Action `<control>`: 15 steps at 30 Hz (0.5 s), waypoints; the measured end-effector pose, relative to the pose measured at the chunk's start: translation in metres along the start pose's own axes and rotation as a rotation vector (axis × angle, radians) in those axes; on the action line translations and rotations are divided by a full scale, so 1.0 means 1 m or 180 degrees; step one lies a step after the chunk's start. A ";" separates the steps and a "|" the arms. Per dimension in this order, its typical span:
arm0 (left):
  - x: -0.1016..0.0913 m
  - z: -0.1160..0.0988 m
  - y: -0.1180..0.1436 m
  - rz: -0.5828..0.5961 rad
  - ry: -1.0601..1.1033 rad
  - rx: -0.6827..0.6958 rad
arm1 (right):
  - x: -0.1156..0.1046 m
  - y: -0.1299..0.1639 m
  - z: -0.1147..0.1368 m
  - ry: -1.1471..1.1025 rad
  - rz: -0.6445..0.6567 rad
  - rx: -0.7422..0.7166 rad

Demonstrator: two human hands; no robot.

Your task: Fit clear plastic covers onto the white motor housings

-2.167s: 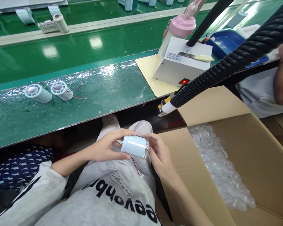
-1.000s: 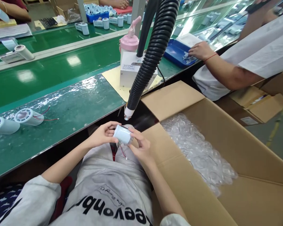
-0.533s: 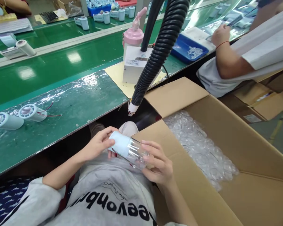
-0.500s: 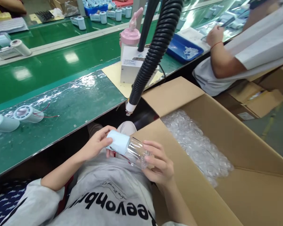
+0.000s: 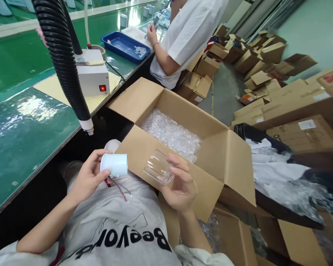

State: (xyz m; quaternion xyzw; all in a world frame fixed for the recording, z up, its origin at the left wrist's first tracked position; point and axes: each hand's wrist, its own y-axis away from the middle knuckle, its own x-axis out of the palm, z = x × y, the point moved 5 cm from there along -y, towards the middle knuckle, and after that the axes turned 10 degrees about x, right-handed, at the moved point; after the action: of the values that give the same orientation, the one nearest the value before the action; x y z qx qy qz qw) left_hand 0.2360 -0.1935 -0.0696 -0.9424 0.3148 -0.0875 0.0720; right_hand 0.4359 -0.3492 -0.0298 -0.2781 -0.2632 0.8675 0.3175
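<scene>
Cardboard box [image 5: 216,155], brown with spread flaps, stands to the right, bearing a heap of rounded clear plastic pieces [image 5: 170,133]. Nearer, my curled right hand [image 5: 183,188] grips a transparent plastic cup [image 5: 154,168] by its right end, while on the left my left hand [image 5: 87,177] clasps a pale-blue plastic cylinder [image 5: 116,164], apart from the cup. I judge this a step of handling both separately; any next move calls for minding the thin red and grey wires [image 5: 121,190] dangling below.

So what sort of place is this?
Probably a factory assembly line: a co-worker in white along the same green bench, an open carton of clear plastic parts beside it, and many more boxes across the aisle.
</scene>
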 end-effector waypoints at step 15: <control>-0.010 -0.017 0.030 -0.0214 0.0031 0.0038 | 0.005 0.010 -0.012 -0.0240 0.0102 0.0382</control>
State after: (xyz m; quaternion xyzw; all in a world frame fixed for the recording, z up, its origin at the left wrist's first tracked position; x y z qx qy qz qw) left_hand 0.2072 -0.2125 -0.0597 -0.9516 0.2827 -0.0964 0.0731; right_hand 0.4368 -0.3488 -0.0459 -0.2300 -0.2180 0.8966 0.3095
